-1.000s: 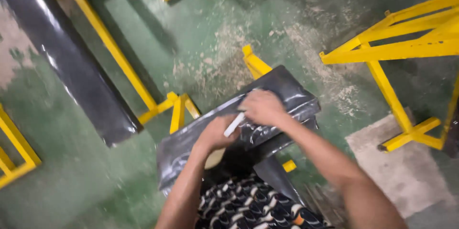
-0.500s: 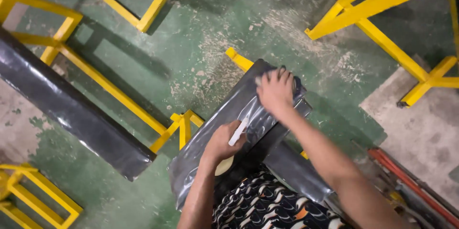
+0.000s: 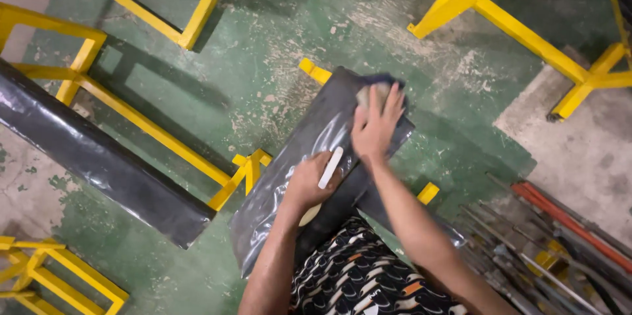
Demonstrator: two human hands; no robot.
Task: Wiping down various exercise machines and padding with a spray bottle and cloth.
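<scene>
My right hand (image 3: 375, 129) presses flat on the black plastic-wrapped bundle (image 3: 309, 157), fingers spread near its far end. My left hand (image 3: 308, 183) grips a white stick (image 3: 330, 167) against the wrap. Yellow stands (image 3: 158, 132) sit on the green floor (image 3: 263, 45).

Glossy black plastic wrap (image 3: 309, 157), seemingly crinkled
</scene>
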